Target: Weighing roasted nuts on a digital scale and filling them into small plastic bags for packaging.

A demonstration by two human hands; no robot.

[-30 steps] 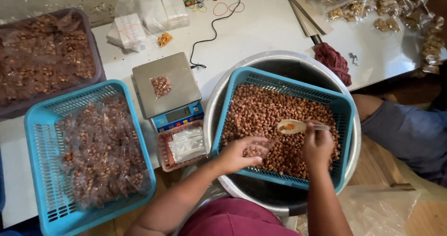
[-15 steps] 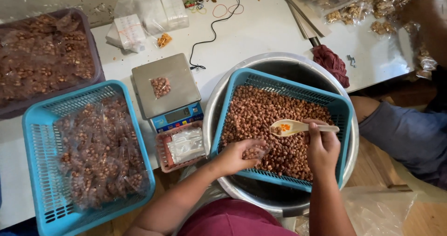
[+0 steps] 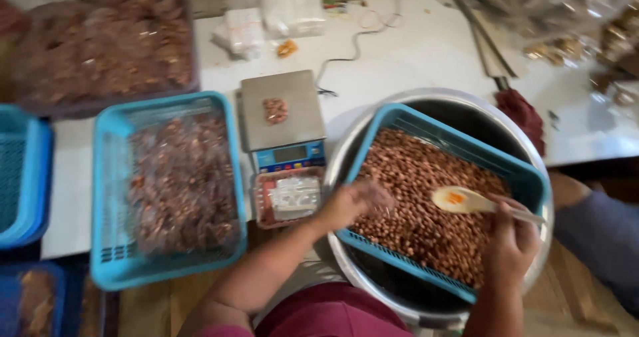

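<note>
My left hand (image 3: 349,204) hovers over the near-left edge of a blue basket (image 3: 526,177) full of brown peanuts (image 3: 419,197); it grips a small clear bag (image 3: 379,200) with some nuts in it. My right hand (image 3: 509,240) holds a pale spoon (image 3: 466,200) by its handle above the peanuts, the bowl of the spoon pointing left toward the bag. The basket rests tilted in a large metal basin (image 3: 346,157).
A digital scale (image 3: 279,121) with a small nut packet on top stands left of the basin, a small tray of bags (image 3: 289,197) in front of it. A blue basket of filled packets (image 3: 166,184) lies left. Another person's leg (image 3: 599,237) is at right.
The view has swung left and blurred. My left hand stays at the basket edge with the bag, and the spoon has stayed raised over the peanuts near it.
</note>
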